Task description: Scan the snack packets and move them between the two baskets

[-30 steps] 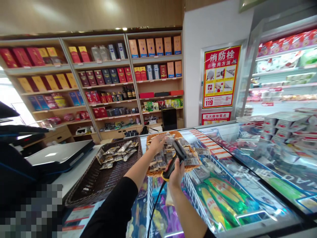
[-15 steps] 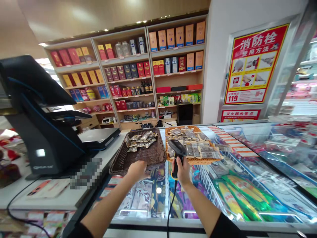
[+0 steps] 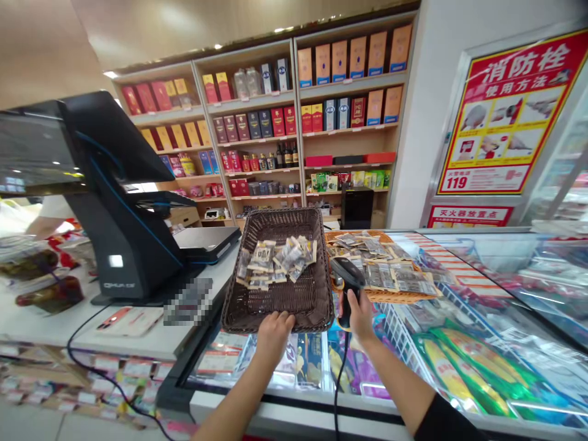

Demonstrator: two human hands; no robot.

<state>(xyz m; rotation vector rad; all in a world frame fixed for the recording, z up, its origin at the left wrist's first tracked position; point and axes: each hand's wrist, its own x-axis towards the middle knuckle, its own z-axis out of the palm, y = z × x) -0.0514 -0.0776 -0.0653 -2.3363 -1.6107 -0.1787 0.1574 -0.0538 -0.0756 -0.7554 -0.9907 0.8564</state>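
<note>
My left hand [image 3: 274, 331] grips the near rim of a dark brown wicker basket [image 3: 257, 309], which is tipped up at the far end. Several small snack packets [image 3: 275, 262] lie in a heap in its middle. My right hand [image 3: 359, 316] is closed on the handle of a black barcode scanner [image 3: 348, 279], whose cable hangs down towards me. Just beyond the scanner sits an orange wicker basket [image 3: 399, 296] filled with several flat packets. Both baskets rest on the glass lid of a chest freezer [image 3: 463, 318].
A black checkout terminal [image 3: 114, 202] stands on the white counter [image 3: 92, 327] to the left, with a cable trailing off its edge. Wooden shelves of boxed goods [image 3: 275, 122] line the back wall. A red fire-hydrant poster [image 3: 505, 116] hangs at the right.
My left hand has taken hold of the dark basket's near rim and lifted its far end, so the packets slid towards me. The view has swung left. The scanner stays in my right hand.
</note>
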